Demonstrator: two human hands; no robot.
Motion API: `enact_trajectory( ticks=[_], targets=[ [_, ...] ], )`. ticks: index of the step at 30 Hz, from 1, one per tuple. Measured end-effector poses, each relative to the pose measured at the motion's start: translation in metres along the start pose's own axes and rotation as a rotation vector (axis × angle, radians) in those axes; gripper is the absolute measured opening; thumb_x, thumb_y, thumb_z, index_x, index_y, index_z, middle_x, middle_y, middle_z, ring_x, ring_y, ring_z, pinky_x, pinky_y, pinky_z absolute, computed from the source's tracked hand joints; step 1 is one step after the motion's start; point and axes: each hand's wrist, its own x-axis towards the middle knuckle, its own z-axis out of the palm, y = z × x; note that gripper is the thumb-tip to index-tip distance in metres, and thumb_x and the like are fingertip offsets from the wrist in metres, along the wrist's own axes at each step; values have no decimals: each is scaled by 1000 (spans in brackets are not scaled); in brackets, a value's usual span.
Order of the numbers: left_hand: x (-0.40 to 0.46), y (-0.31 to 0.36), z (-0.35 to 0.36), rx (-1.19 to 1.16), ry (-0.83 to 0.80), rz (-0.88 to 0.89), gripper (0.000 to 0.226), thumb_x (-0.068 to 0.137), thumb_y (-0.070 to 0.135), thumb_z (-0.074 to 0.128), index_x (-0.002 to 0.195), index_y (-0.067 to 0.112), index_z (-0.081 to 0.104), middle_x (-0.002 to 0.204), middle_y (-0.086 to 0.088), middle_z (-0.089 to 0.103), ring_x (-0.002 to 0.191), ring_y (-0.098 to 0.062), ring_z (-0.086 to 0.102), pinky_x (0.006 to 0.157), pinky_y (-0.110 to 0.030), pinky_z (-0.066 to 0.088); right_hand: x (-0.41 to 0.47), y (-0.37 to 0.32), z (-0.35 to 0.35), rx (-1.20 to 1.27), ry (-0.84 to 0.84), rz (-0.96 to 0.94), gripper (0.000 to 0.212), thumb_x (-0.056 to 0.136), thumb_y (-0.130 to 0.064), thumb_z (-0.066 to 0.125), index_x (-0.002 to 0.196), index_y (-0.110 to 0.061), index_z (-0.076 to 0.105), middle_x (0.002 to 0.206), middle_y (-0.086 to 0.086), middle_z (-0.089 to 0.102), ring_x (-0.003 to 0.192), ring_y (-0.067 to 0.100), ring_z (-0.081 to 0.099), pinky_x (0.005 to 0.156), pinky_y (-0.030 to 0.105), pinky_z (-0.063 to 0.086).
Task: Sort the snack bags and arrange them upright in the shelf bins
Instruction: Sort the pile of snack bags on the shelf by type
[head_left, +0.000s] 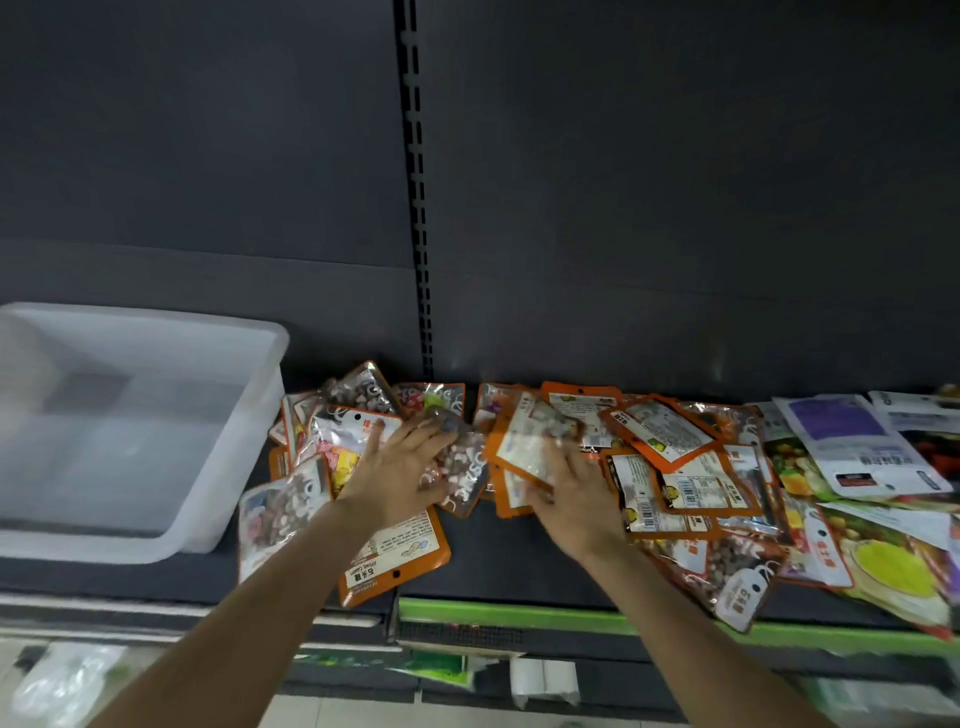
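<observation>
Nearest, at the shelf's (519, 566) front edge, an orange-bordered candy pouch (395, 556) is overhanging beside the green price rail (519, 616). Just behind it the left hand (400, 462) is lying flat, fingers spread, on clear-windowed snack bags (358, 436), while the right hand (566, 488) is pinching the lower edge of one orange pouch (530, 441), tilting it up. Farther left the translucent bin (156, 415) is standing empty against the dark back panel (675, 208); these light, slick, crinkly pouches will probably handle best pinched at a sealed edge.
</observation>
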Motion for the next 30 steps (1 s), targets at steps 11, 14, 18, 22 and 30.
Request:
enact_trajectory(
  ticks=[11, 14, 18, 22, 30],
  targets=[
    [28, 62, 13, 98, -40, 124, 84, 85, 71, 39, 150, 36, 1, 159, 6, 7, 147, -21, 0, 118, -46, -3, 10, 55, -36, -315, 78, 317, 71, 94, -57, 33, 151, -27, 4, 157, 14, 6, 145, 35, -1, 117, 49, 4],
    [29, 56, 18, 255, -62, 21, 84, 85, 73, 35, 150, 36, -3, 159, 2, 9, 146, -27, 3, 116, -50, -4, 12, 66, -30, -280, -12, 297, 77, 90, -65, 32, 151, -30, 0, 159, 13, 1, 146, 35, 0, 118, 50, 9],
    [29, 59, 2, 277, -4, -73, 73, 90, 60, 44, 151, 30, 16, 159, -2, 7, 146, -28, -6, 116, -50, -5, 1, 46, -20, -79, -12, 44, 68, 94, -55, 41, 151, -31, 12, 158, -1, 14, 145, 20, 15, 117, 40, 20],
    [39, 80, -4, 46, 107, 137, 57, 96, 29, 44, 149, 21, 24, 159, -1, 12, 146, -20, 4, 119, -36, 4, -14, 47, -32, 272, 37, -67, 49, 97, -30, 50, 144, -31, 35, 142, -1, 47, 126, 16, 49, 100, 24, 40],
    [70, 127, 17, 273, -29, 264, 82, 84, 74, 34, 151, 35, 5, 160, 2, -6, 146, -24, -9, 115, -58, 0, -28, 109, -28, -25, 11, 418, 70, 92, -64, 20, 150, -33, -5, 159, 8, -12, 145, 32, -9, 119, 47, 3]
  ],
)
